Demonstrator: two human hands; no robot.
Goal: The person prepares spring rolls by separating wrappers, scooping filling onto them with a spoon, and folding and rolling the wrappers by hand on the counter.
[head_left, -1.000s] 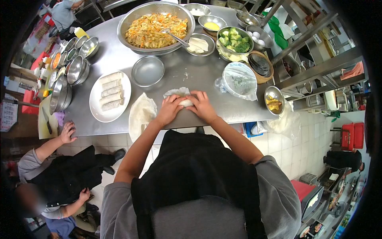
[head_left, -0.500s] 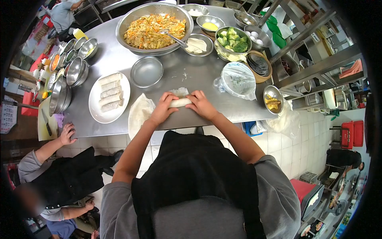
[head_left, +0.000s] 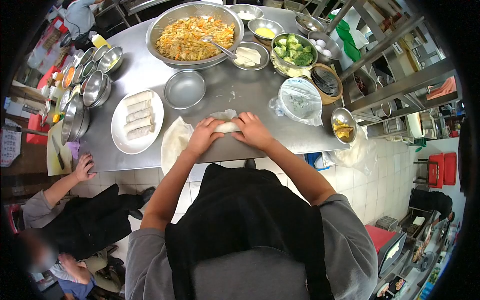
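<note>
At the near edge of the steel table, my left hand (head_left: pixel 202 136) and my right hand (head_left: pixel 253 131) grip the two ends of a pale spring roll (head_left: pixel 227 127). A flap of its wrapper lies on the table just beyond my fingers. Left of my left hand, a stack of thin wrappers (head_left: pixel 175 140) hangs partly over the edge. Farther left, a white oval plate (head_left: pixel 120 135) bears several finished rolls (head_left: pixel 139 116). A shallow metal bowl (head_left: pixel 184 90) stands beyond my left hand.
A big colander (head_left: pixel 154 37) of shredded vegetable filling stands at the back. Bowls of broccoli (head_left: pixel 295 50), eggs (head_left: pixel 324 49) and yellow liquid (head_left: pixel 264 33) line the far right. A plastic-covered bowl (head_left: pixel 300 102) sits right. A co-worker's hand (head_left: pixel 85 167) touches the table's left edge.
My hands have shifted very slightly away from me on the roll, which remains between them. The co-worker at the left has moved the lower arm up toward the body.
</note>
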